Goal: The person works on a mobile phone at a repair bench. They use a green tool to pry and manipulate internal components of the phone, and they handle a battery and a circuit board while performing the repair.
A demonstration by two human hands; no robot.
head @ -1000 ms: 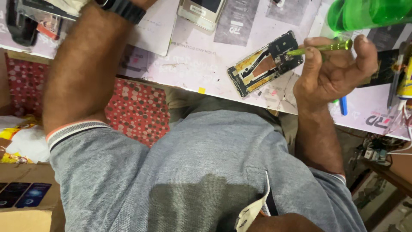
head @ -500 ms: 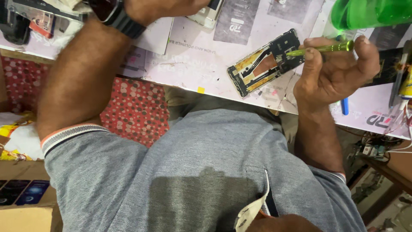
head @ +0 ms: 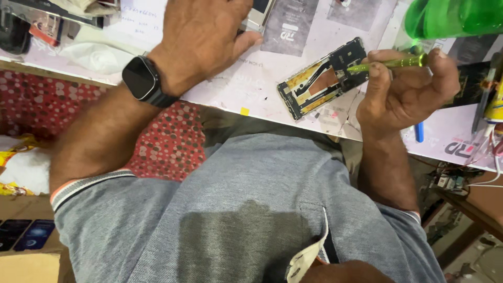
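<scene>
Grey shirt cloth point(head: 251, 209) fills the lower half of the frame, nearest the camera, with a pale paper slip point(head: 309, 251) poking from its chest pocket and the collar cut off at the bottom edge. Above it, at middle left, the left forearm wears a black smartwatch point(head: 142, 79), and behind the arm a red cloth with pale dots point(head: 167, 141) hangs below the table edge. The left hand point(head: 201, 39) lies palm down at the upper middle of the frame, fingers spread and flat on the white worktop point(head: 246, 89); its fingertips run out of the top edge, so what they touch, perhaps a pale flat device point(head: 257, 15), is hard to make out. At centre right, the right hand point(head: 403, 91) is curled shut around a slim yellow-green screwdriver point(head: 390, 64), thumb pressed along the shaft. The tool's tip meets the upper end of an opened phone frame point(head: 322, 78), which lies tilted on the worktop between the two hands, gold and copper parts showing inside. A blue pen point(head: 419, 131) is half hidden under the right wrist. Farthest off, in the upper right corner, a green translucent bottle point(head: 450, 18) is cut off by the frame, and dark clutter in the upper left corner stays indistinct.
</scene>
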